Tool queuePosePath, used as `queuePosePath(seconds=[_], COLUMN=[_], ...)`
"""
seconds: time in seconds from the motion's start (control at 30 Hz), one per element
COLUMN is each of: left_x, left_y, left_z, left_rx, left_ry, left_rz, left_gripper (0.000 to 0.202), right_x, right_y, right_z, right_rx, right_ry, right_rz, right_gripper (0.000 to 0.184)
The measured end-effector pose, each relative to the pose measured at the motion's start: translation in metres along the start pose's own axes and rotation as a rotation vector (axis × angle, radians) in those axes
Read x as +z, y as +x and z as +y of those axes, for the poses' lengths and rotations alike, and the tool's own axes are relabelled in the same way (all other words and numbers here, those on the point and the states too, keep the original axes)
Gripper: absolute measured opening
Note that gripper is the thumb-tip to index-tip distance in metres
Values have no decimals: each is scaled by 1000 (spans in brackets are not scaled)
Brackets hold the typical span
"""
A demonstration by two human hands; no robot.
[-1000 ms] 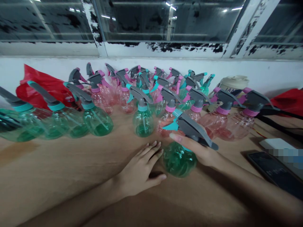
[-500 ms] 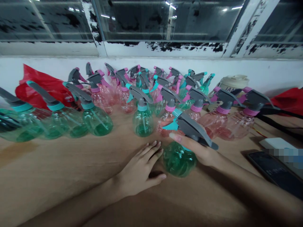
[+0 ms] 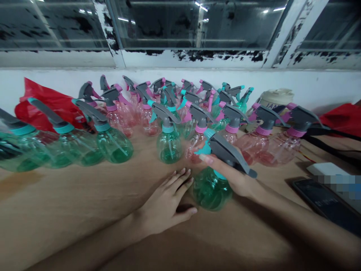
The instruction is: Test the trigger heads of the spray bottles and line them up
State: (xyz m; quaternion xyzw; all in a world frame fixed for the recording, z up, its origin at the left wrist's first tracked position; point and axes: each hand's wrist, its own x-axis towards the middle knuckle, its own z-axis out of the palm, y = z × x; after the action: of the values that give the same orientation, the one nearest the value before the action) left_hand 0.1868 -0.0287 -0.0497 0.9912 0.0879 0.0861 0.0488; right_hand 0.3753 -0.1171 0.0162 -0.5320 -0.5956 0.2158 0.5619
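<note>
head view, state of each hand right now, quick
Left hand: open, palm down on the table, holding nothing.
Right hand: closed around the neck of a green spray bottle.

On my remote feed I record left forearm [image 3: 107, 239] and right forearm [image 3: 299, 220] bare. Left hand [image 3: 160, 209]: bare, slender fingers [image 3: 178, 183], nails past the tips. Right hand [image 3: 235, 177]: bare, partly hidden, one longish nail [image 3: 207, 159].

1. Crumpled red plastic [image 3: 45, 101] lies at the left, near the white wall [image 3: 313, 83].
2. A pale lidded container [image 3: 275, 97] with dark lettering stands near the wall.
3. Further right, a red item [image 3: 342, 119] sits near black straps [image 3: 328, 148].
4. A dark phone [image 3: 318, 197] lies beside a white object [image 3: 324, 169], partly blurred.
5. Window panes [image 3: 186, 28] above reflect lights.
</note>
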Motion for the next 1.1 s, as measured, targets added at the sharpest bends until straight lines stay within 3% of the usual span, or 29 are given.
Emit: queuePosePath(seconds=[0.13, 0.73, 1.0, 1.1], left_x=[0, -1, -9, -12], left_y=[1, 1, 1, 0], left_z=[0, 1, 5, 8], left_rx=[-2, -7, -24, -53], left_ry=[-30, -45, -84, -142], left_rz=[18, 21, 15, 13], left_gripper=[72, 69, 69, 69], right_x=[1, 1, 1, 7], right_y=[-1, -2, -5, -7], right_z=[2, 0, 1, -1], right_rx=[43, 54, 50, 63], right_ry=[79, 70, 128, 140], right_rz=[-25, -28, -114, -89], right_gripper=[30, 31, 31, 30])
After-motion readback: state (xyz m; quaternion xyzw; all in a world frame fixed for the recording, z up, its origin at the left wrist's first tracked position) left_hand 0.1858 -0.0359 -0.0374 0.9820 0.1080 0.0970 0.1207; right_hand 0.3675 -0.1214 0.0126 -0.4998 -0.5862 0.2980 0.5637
